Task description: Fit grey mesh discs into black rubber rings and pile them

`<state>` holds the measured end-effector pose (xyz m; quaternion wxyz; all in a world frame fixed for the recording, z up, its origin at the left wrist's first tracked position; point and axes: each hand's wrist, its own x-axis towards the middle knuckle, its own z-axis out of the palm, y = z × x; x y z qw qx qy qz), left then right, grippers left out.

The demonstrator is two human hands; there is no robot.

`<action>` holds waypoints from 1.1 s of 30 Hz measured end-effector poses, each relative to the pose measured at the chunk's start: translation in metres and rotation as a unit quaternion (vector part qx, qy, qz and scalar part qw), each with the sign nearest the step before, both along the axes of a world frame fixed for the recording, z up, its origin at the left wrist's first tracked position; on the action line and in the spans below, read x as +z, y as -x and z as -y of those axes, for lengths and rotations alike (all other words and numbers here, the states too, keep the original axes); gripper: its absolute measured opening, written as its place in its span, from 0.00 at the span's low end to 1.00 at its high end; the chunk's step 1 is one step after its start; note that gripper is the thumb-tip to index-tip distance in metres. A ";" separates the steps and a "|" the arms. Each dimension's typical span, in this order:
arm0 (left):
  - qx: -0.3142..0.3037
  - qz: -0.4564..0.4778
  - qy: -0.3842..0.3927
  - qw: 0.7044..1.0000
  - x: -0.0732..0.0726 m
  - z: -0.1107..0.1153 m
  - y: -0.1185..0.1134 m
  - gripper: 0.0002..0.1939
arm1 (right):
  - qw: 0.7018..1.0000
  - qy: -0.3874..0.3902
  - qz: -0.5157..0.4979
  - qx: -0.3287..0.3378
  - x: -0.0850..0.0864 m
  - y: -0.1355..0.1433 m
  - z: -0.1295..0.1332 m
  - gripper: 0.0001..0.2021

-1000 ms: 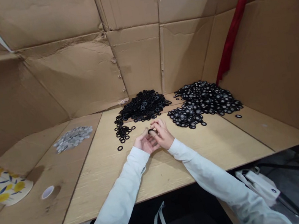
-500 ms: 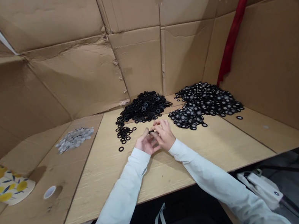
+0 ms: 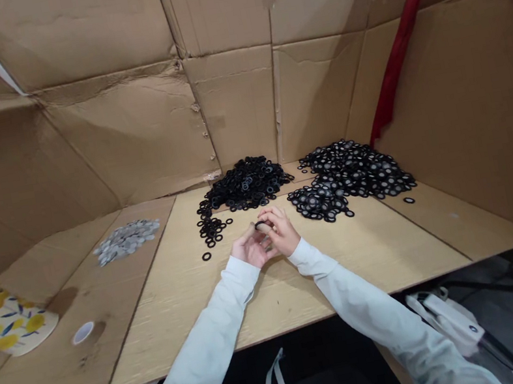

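Note:
Between my two hands, above the middle of the table, is a black ring (image 3: 260, 224). My left hand (image 3: 248, 247) grips it from the left with thumb and fingers, palm turned up. From the right, my right hand (image 3: 281, 232) pinches the same ring. Whether a disc sits inside the ring is too small to tell. Just beyond my hands lies a heap of black rings (image 3: 248, 183), with a few loose ones trailing off to the left. Black rings with pale grey centres (image 3: 357, 171) form a larger heap to the right.
Thin grey-white discs (image 3: 127, 240) are piled at the left. A small white round lid-like piece (image 3: 83, 333) lies nearer, beside a lemon-patterned container (image 3: 5, 316). Cardboard walls (image 3: 127, 135) enclose the back and sides. A red strip (image 3: 402, 44) hangs at the right.
The black ring has tilted, so its round opening shows more. Both hands stay in nearly the same place, with small finger movements.

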<state>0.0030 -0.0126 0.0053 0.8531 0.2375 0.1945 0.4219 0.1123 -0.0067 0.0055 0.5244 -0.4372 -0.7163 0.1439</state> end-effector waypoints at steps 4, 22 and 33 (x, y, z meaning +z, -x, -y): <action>0.005 -0.009 -0.008 1.000 -0.002 -0.001 0.000 0.13 | 0.999 -0.015 0.034 -0.021 0.003 -0.001 0.002 0.04; 0.088 -0.105 0.008 0.991 -0.009 -0.006 -0.002 0.08 | 0.958 -0.125 0.240 -0.097 -0.003 -0.005 -0.003 0.08; 0.300 -0.531 -0.324 0.723 -0.023 -0.058 0.040 0.07 | 0.909 0.019 0.371 -0.188 -0.003 -0.052 -0.041 0.09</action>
